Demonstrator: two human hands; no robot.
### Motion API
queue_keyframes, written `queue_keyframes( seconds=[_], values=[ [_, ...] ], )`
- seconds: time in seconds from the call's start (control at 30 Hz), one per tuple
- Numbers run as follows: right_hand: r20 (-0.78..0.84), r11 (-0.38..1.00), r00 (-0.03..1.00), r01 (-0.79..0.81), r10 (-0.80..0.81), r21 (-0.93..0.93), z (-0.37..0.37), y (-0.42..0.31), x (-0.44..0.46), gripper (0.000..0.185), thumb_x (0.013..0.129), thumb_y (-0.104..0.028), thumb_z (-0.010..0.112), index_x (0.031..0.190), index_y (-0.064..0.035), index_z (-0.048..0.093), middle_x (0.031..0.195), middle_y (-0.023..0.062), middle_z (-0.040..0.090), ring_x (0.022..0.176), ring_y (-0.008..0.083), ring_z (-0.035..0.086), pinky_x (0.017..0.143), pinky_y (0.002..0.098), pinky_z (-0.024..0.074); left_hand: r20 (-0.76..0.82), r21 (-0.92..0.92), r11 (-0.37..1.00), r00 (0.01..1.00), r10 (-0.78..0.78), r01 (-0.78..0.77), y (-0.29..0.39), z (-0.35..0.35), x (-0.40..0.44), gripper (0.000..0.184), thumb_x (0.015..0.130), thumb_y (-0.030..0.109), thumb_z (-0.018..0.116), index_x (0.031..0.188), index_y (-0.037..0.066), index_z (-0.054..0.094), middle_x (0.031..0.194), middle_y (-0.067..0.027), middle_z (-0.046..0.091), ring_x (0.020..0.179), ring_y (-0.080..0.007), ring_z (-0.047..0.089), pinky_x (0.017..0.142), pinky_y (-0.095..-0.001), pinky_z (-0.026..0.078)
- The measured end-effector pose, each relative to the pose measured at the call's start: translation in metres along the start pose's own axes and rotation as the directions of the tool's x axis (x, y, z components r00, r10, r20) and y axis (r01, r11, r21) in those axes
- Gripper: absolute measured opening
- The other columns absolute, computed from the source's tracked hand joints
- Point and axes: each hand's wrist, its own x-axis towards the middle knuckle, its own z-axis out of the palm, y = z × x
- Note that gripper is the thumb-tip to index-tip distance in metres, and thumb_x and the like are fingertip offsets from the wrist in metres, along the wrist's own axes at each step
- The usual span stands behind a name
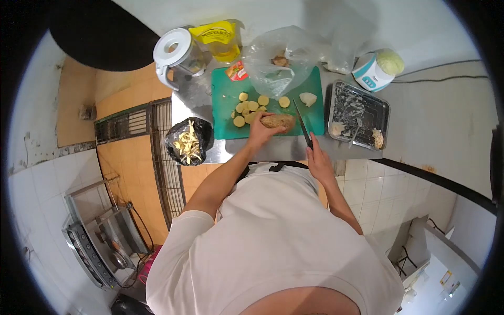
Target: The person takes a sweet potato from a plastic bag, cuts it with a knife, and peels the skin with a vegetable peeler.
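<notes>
My left hand (258,130) is closed round one end of a brown, rough-surfaced oblong food piece (278,122), whose exact kind I cannot tell. It rests on a green cutting board (310,76). In my right hand (319,159) is a knife (301,118) with a black handle, its blade pointing away over the board, just right of the brown piece and apart from it. Several pale yellow round slices (239,121) lie beyond and left of my left hand. A single slice (284,102) and a white peeled piece (308,98) sit farther right.
A black bag of peelings (189,144) stands left of the board. Behind are a blender jug (179,51), a yellow oil pouch (218,39), a red packet (236,72) and a clear plastic bag (283,60). On the right are a metal tray (362,107) and a white-and-teal appliance (374,72).
</notes>
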Motion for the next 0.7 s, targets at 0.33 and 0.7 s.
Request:
queue_keyframes(
  seconds=[0.33,0.7],
  values=[
    [-0.112,0.984,0.979,0.167,-0.173,-0.062,0.004,0.013,-0.001,0.054,0.098,-0.011,0.048,0.15,-0.0157,0.035,0.077,0.0266,0.059,0.072,0.0459,0.057,0.068,0.0514,0.0428,0.157,0.245,0.969,0.985,-0.074,0.034,0.016,-0.015,0.019,0.048,0.066,0.03,0.088,0.096,-0.002,0.07,0.089,-0.0125,0.071,0.084,-0.0184,0.067,0.077,-0.0314,0.053],
    [-0.102,0.984,0.986,0.117,-0.131,-0.133,-0.003,0.023,0.0,0.055,0.097,-0.013,0.048,0.15,-0.02,0.034,0.078,0.0243,0.06,0.072,0.0443,0.059,0.067,0.0531,0.0446,0.416,0.618,0.537,0.819,0.396,-0.574,0.018,0.005,0.018,0.06,0.074,0.033,0.077,0.124,0.006,0.056,0.114,-0.0126,0.062,0.109,-0.0334,0.056,0.089,-0.0496,0.045]
  ],
)
